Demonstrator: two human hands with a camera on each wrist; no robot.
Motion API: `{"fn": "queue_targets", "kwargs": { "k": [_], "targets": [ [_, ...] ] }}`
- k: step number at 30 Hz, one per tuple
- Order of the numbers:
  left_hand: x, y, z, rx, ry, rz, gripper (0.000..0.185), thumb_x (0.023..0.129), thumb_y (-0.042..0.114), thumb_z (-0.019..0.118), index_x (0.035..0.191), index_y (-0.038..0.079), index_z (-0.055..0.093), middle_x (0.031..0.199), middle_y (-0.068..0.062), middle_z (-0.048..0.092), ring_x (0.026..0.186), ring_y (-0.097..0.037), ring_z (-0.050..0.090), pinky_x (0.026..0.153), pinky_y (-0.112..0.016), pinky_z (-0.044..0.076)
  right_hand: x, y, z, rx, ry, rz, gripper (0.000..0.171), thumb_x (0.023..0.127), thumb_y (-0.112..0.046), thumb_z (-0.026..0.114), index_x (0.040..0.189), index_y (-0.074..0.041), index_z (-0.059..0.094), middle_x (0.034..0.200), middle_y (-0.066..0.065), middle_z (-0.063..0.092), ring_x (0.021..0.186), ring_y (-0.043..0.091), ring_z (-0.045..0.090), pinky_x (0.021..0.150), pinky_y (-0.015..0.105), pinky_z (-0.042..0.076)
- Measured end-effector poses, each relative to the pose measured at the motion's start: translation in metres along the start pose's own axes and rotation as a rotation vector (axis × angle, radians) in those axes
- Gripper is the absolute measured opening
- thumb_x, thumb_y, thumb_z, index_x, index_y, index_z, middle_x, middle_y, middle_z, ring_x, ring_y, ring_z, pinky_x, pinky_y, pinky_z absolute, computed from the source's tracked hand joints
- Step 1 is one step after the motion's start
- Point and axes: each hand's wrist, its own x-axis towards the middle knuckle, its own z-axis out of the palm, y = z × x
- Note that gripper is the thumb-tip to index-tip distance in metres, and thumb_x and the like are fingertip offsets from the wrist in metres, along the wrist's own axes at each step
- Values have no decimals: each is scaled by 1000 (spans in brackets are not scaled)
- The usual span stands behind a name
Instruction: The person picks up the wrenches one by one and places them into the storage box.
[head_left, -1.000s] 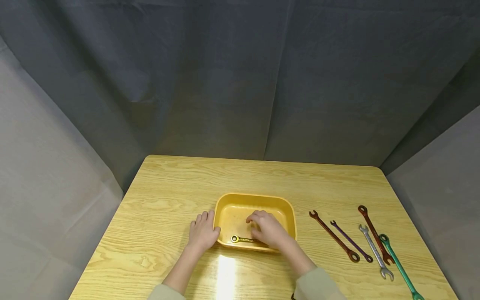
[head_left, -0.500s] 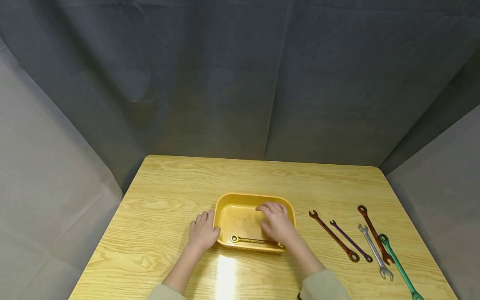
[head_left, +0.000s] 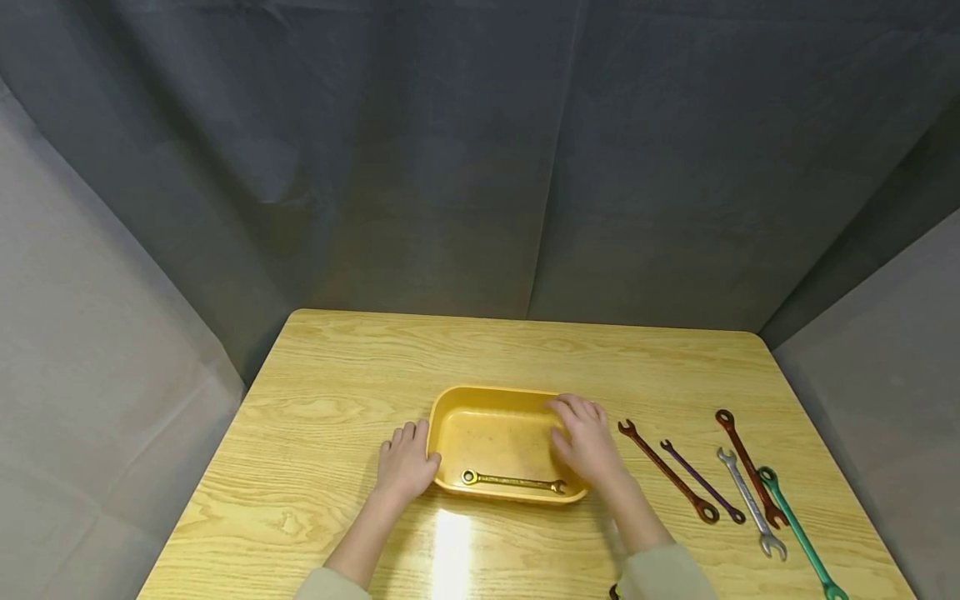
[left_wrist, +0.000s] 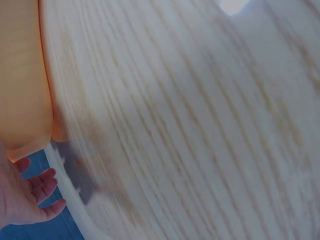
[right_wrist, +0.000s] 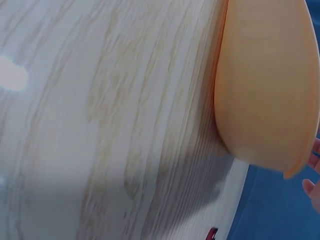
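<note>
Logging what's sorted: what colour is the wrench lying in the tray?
Gold-yellow, close to the yellow tray itself. The wrench shows best in the head view.

The table is pale wood grain with a glossy finish that catches a glare near its front edge. The yellow tub looks like smooth plastic. The wrench inside is gold-toned metal. The backdrop is matt grey cloth.
</note>
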Motion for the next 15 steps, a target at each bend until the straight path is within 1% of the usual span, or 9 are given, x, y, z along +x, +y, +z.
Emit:
{"fn": "queue_targets", "kwargs": {
  "k": [3,9,12,15],
  "targets": [
    [0,0,0,0,3,3,45,84,27,51,123,6,42,105,-11,49,92,-26,44,74,-43,36,-2,6,-2,-4,29,18,40,80,-10,66,119,-10,55,120,13,51,112,33,45,97,58,26],
    [0,1,-1,-5,5,4,44,84,27,51,122,7,42,105,-11,49,91,-26,43,74,-43,36,-8,17,-6,-17,100,17,41,78,-8,68,117,-8,56,116,14,53,108,33,47,94,56,28],
    [-1,1,-1,-9,5,4,43,84,26,51,121,6,42,104,-11,49,90,-26,43,74,-43,36,-11,22,-8,-24,117,31,39,79,-7,67,116,-7,56,115,14,54,107,34,47,92,56,29],
    [-1,1,-1,-7,-1,1,43,84,26,51,122,7,42,105,-10,48,90,-26,43,74,-43,36,-14,28,-10,-21,121,63,38,80,-7,65,116,-6,55,115,15,53,108,34,47,92,57,29]
  ]
}}
